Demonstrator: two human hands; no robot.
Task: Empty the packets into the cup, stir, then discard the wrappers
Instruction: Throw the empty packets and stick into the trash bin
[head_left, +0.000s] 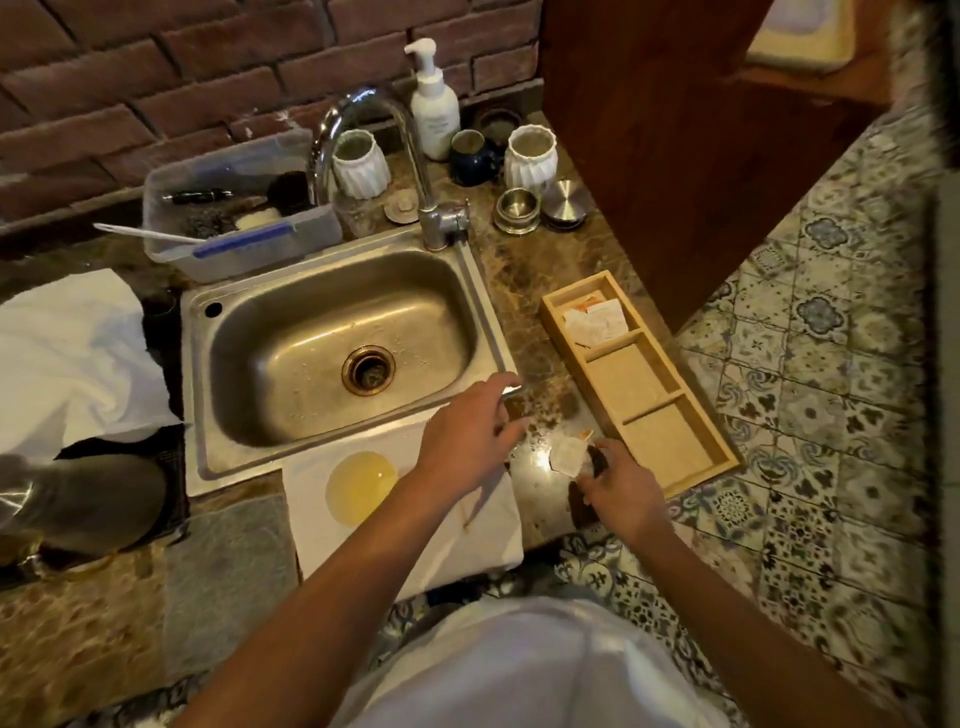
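My right hand (621, 486) pinches a crumpled white packet (566, 457) with an orange corner, low over the dark marble counter beside the wooden tray (691, 470). More white and orange packets (595, 319) lie in the tray's far compartment. My left hand (467, 434) reaches over the sink's front right corner. Its fingers curl round a small shiny metal piece (511, 392) that looks like a spoon. Something brownish sits just under those fingers, mostly hidden, and I cannot tell if it is the cup. A round yellow disc (361, 486) rests on a white cloth (467, 551) below my left forearm.
A steel sink (228, 447) with a tall tap (431, 208) fills the middle. Behind it stand a plastic tub (249, 254), two white ribbed pots (530, 156), a pump bottle (434, 111), a blue mug (470, 156) and metal lids (566, 200). A wooden cabinet (675, 130) rises at the right.
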